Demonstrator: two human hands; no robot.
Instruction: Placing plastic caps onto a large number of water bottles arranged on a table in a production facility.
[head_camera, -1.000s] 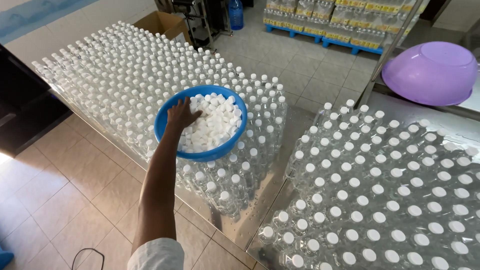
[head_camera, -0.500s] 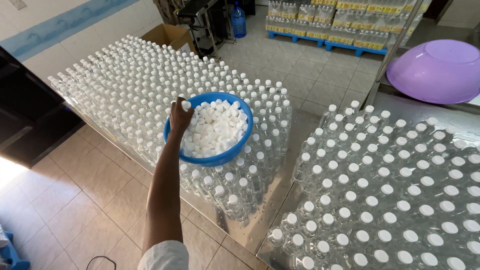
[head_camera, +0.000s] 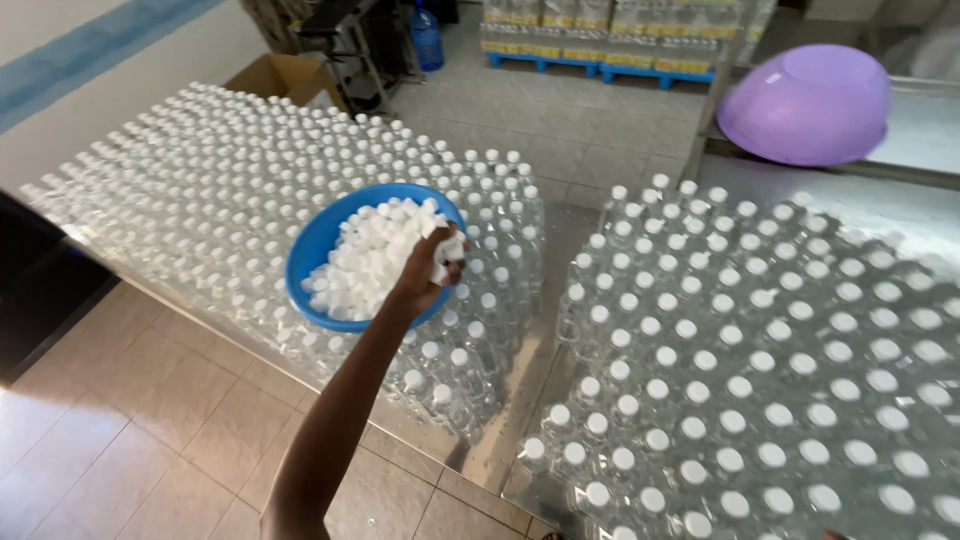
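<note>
A: What takes up the most room?

B: Two big blocks of clear plastic bottles with white caps, packed upright. The left block (head_camera: 230, 200) sits on a shiny metal table (head_camera: 520, 420); the right block (head_camera: 770, 370) fills the lower right. A bare strip of that reflective table runs between them.

A: And behind?

B: A smooth, rounded lilac plastic basin (head_camera: 805, 100) tipped on its side on another metal surface. Farther back are shrink-wrapped bottle packs on blue pallets (head_camera: 600, 30), a brown cardboard box (head_camera: 285, 75) and a pale tiled floor.

A: Next in size?

B: A round blue plastic bowl (head_camera: 312, 250) resting on top of the left block's caps, near its right edge. It is heaped with small white screw caps (head_camera: 365, 265), short cylinders, matte.

A: The hands?

B: One bare arm reaches up from the bottom edge. I take it for the left hand (head_camera: 428, 275); it is curled shut around a few of those caps at the bowl's right rim. The other hand is out of sight.
</note>
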